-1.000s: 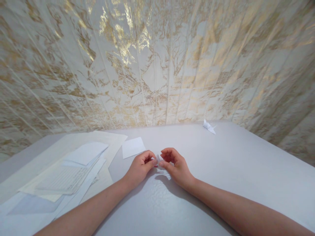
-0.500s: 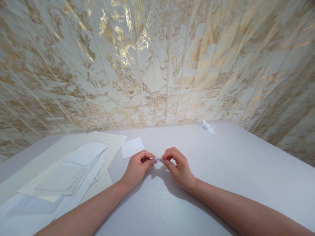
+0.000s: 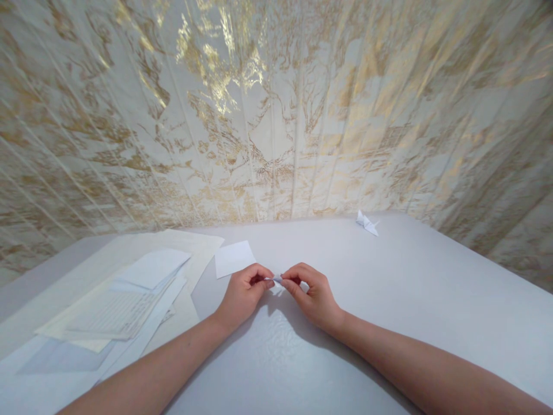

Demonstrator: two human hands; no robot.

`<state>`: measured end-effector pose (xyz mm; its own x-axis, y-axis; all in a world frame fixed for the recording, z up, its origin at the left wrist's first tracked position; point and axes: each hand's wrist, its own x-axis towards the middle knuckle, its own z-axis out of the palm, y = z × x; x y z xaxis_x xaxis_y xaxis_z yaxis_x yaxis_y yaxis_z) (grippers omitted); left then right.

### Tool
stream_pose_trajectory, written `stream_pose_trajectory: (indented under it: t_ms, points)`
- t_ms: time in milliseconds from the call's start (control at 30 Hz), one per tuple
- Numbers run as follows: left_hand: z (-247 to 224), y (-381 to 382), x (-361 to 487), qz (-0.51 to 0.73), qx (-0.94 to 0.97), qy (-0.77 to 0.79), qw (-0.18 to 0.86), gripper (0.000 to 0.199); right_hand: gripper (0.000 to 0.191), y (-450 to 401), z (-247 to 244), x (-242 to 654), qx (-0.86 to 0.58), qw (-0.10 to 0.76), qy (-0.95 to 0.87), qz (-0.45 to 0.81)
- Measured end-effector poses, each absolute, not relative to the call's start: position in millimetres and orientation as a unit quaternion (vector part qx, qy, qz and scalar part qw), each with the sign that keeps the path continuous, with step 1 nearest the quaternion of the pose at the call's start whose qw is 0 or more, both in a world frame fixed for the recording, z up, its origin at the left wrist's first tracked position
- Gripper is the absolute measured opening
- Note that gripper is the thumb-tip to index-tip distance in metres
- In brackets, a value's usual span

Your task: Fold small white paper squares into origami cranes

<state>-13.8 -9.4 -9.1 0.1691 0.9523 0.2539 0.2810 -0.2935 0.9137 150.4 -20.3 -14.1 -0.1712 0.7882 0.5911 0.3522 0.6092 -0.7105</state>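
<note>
A pale wall [image 3: 276,132] with a shiny gold pattern rises behind the far edge of a white desk [image 3: 432,300], whose near edge is out of view. Along the left side of the desk, a broad cream sheet [image 3: 201,245] lies flat, running close to the far edge. The person's two bare forearms come in from the near side, angled towards each other. The left one passes in front of part of the heap of papers [image 3: 116,314] on the cream sheet: a lined page with writing too faint to read, a white sheet on top towards the far edge, and a bluish sheet nearer the person.

The left hand [image 3: 243,294] and right hand [image 3: 319,294] face each other, nearly touching, in the middle of the desk. Beyond the left hand, just beside the cream sheet, lies a white square of paper [image 3: 234,258]. A folded paper bird [image 3: 367,223] sits well apart from the hands, near the desk's far right corner.

Smallest is the folded piece [image 3: 277,279] of white paper between the fingertips. Each hand pinches one end between thumb and forefinger; its exact shape is mostly hidden.
</note>
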Motion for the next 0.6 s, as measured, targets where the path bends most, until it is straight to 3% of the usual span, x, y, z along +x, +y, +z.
stream_pose_trajectory:
  t_ms: [600]
  points:
    - [-11.0, -8.9, -9.8, 0.434, 0.655, 0.466, 0.406, 0.012, 0.013, -17.8, -16.0, 143.1, -0.43, 0.515, -0.687, 0.28]
